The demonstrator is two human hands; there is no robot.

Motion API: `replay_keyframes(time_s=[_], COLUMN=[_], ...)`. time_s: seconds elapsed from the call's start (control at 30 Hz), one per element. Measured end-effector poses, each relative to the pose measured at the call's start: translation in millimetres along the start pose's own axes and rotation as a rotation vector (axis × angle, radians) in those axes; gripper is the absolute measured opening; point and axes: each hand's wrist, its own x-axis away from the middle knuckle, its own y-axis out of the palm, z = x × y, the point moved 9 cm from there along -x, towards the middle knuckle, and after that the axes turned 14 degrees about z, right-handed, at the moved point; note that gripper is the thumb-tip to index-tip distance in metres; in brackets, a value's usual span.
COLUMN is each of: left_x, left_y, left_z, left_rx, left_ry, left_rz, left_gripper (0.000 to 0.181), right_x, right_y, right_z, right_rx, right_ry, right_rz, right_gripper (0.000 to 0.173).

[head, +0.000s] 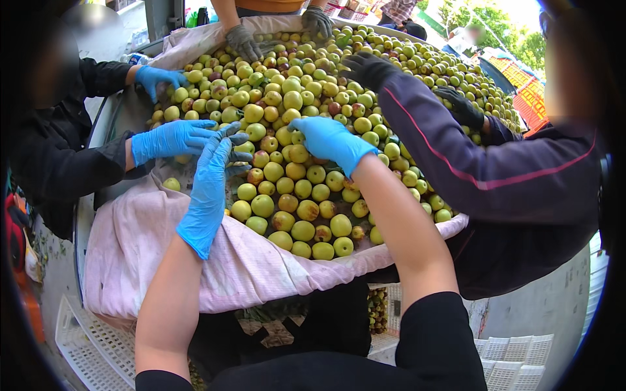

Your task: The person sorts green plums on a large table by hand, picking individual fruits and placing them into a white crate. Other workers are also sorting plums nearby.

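A broad heap of green and reddish-brown jujube fruits [303, 185] lies on a cloth-edged sorting table. My left hand [208, 185], in a blue disposable glove, is raised at the heap's left edge with its fingers extended and apart, no fruit visible in it. Close beside it is a co-worker's blue-gloved hand [168, 141]. My right hand [332, 141], also blue-gloved, reaches palm down over the middle of the heap; its fingers bend towards the fruits, and its palm side is hidden. Pinkish-white cloth [234, 269] drapes over the table's near edge.
Co-workers stand left, right and across, their gloved hands on or over the fruits; the right co-worker's dark sleeve [469, 166] comes near my right forearm. White plastic crates [93, 342] stand below left, with more white crates [516, 357] below right. Orange crates [525, 88] are behind.
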Motion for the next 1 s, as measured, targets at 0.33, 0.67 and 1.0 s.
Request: replay_keyframes(time_s=[0.33,0.67,1.0], left_x=[21,-6,-12], left_y=[6,-12,-34], left_z=[-33,2,6], left_rx=[0.328,0.759,0.827], left_ry=[-0.563,-0.322,-0.256], left_rz=[-0.021,0.051,0.158], left_gripper=[0.037,0.025,0.025], right_x=[25,24,111], right_y=[-65,12,10], right_z=[-100,-63,-141], right_rx=[-0.532,0.169,-0.433], right_ry=[-0.274,-0.095,-0.508], right_rz=[0.345,0.237,-0.208], right_gripper=[0.059,0.071,0.07])
